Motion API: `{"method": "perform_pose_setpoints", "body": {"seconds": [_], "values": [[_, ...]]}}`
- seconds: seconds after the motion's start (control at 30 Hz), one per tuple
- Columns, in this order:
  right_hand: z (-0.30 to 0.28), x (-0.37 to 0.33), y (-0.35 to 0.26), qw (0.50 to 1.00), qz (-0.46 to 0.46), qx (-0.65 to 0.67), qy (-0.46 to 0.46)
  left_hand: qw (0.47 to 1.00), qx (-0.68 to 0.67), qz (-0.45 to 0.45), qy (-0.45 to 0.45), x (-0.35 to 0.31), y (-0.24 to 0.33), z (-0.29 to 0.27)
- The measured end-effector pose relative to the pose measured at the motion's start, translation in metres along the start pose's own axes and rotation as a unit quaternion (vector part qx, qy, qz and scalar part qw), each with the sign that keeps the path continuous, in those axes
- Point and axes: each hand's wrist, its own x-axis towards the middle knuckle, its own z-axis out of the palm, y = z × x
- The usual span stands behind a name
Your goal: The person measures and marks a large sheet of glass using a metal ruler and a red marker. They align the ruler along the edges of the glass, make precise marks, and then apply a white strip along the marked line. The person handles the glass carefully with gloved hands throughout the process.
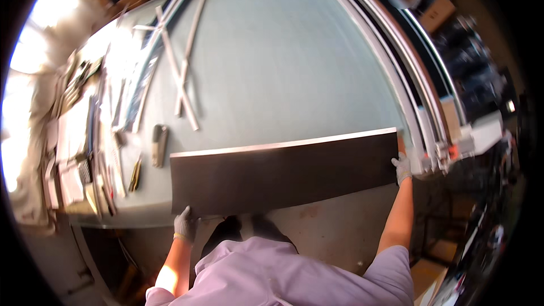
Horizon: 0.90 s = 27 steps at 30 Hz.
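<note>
A long dark sheet (283,175) with a pale strip along its far edge spans the near side of the table, partly out over the front edge. My left hand (185,224), in a grey knit glove, grips the sheet's near left corner, with the thumb on top. At the right end, my right hand (402,168), gloved too, is closed on the sheet's side edge. The fingers under the sheet are hidden. Just left of the sheet, a small grey tool (160,145) whose kind I cannot make out lies on the table.
The glass-like tabletop (272,62) stretches away ahead. Thin pale strips (180,73) lie crossed at the far left. Long metal rails (391,51) run along the right side. A yellow-and-black tool (135,174), papers (72,136) and more strips crowd the left edge.
</note>
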Motion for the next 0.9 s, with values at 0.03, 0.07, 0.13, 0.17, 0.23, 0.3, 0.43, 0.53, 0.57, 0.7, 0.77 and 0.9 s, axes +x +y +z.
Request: {"method": "perform_pose_setpoints", "body": {"seconds": [0.03, 0.07, 0.13, 0.17, 0.23, 0.3, 0.43, 0.53, 0.57, 0.7, 0.77, 0.9], "values": [[0.01, 0.034, -0.012, 0.999, -0.027, -0.026, 0.006, 0.994, 0.074, 0.068, -0.032, 0.027, -0.023, -0.03], [0.007, 0.062, -0.025, 0.996, -0.055, -0.061, 0.024, 0.993, 0.079, 0.071, -0.047, 0.037, -0.035, -0.028], [0.073, 0.091, -0.058, 0.978, 0.027, -0.195, 0.07, 0.998, 0.053, 0.031, -0.003, 0.018, -0.016, -0.013], [0.114, 0.092, -0.081, 0.949, 0.054, -0.289, 0.113, 0.999, 0.005, -0.017, 0.04, -0.003, 0.01, 0.018], [0.174, 0.089, -0.116, 0.903, 0.016, -0.402, 0.153, 0.993, -0.042, -0.054, 0.091, -0.029, 0.035, 0.06], [0.22, 0.09, -0.133, 0.884, -0.095, -0.436, 0.142, 0.991, -0.033, -0.036, 0.121, -0.031, 0.033, 0.072], [0.362, 0.039, -0.143, 0.844, -0.372, -0.383, 0.041, 0.997, 0.026, -0.074, -0.006, -0.039, 0.036, 0.075], [0.482, -0.07, -0.179, 0.826, -0.445, -0.336, -0.082, 0.992, 0.072, -0.099, -0.022, -0.058, 0.037, 0.056], [0.513, -0.107, -0.192, 0.815, -0.472, -0.313, -0.121, 0.992, 0.078, -0.093, -0.019, -0.062, 0.035, 0.043], [0.598, -0.208, -0.221, 0.808, -0.511, -0.219, -0.195, 0.986, 0.098, 0.051, 0.127, -0.078, 0.059, -0.011], [0.631, -0.24, -0.226, 0.805, -0.514, -0.204, -0.214, 0.958, 0.066, 0.129, 0.247, -0.086, 0.082, -0.047], [0.698, -0.308, -0.249, 0.808, -0.49, -0.204, -0.255, 0.788, 0.339, 0.267, 0.44, -0.073, 0.102, -0.177]]}}
